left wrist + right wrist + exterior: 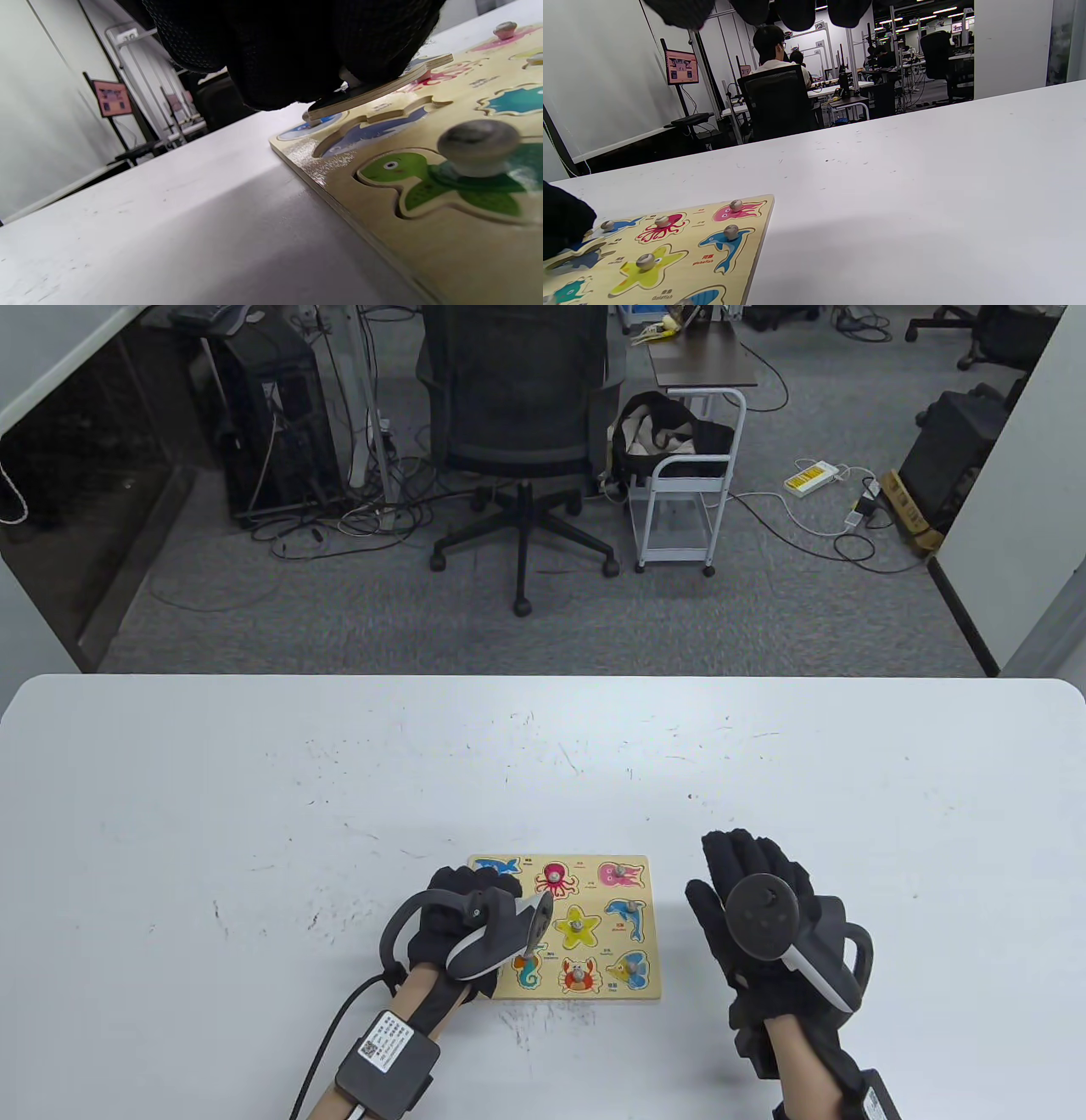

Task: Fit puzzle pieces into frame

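Note:
The wooden puzzle frame [594, 993] lies at the near middle of the table, and most of its sea-animal pieces sit in their slots. My left hand [509, 899] is over the frame's left-middle. It grips a flat puzzle piece [373, 93] by its knob and holds it tilted just above an empty blue-bottomed recess [373, 131]. That piece also shows in the right wrist view [568, 252]. My right hand [755, 891] is open and empty on the table, right of the frame. Its fingertips [797, 10] hang at the top of the right wrist view.
Seated pieces include a red octopus [556, 880], a yellow star [577, 926], a blue dolphin [626, 914] and a green piece with a knob [441, 182]. White tabletop [339, 814] surrounds the frame. An office chair [517, 432] and a cart stand beyond the far edge.

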The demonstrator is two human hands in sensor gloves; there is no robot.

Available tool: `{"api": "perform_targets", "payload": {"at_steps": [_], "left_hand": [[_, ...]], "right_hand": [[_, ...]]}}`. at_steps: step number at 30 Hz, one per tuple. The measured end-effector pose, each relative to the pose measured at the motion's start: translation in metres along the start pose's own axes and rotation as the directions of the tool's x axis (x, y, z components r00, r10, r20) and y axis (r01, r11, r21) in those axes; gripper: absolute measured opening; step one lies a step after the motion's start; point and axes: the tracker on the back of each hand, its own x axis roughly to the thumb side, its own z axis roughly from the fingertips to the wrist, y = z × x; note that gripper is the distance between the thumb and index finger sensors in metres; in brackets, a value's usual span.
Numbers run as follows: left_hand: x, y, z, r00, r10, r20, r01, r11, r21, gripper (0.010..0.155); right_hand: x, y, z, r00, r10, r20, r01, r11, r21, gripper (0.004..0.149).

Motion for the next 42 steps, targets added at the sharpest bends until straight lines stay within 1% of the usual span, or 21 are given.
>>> {"api": "perform_targets", "payload": {"at_steps": [13, 19, 26, 42], "left_hand": [[0.0063, -0.006, -0.0039, 0.999, -0.035, 0.006, 0.035, 0.999, -0.021, 0.044], [0.0047, -0.0006, -0.0006, 0.999, -0.038, 0.008, 0.038, 0.999, -0.024, 0.043], [0.0042, -0.0007, -0.0015, 0.999, -0.049, 0.006, 0.049, 0.998, -0.037, 0.043], [0.0044, -0.0009, -0.0008, 0.999, -0.043, 0.008, 0.044, 0.999, -0.019, 0.044]], "right_hand": [[-0.0001, 0.0002, -0.0002, 1.0, -0.002, 0.001, 0.002, 1.0, 0.007, 0.064], [-0.0003, 0.0002, -0.0005, 1.0, -0.004, 0.0, 0.004, 1.0, 0.01, 0.064], [-0.0002, 0.0002, -0.0006, 1.0, -0.003, -0.001, 0.004, 1.0, 0.011, 0.064], [-0.0005, 0.0003, -0.001, 1.0, -0.006, -0.003, 0.006, 1.0, 0.024, 0.064]]}}
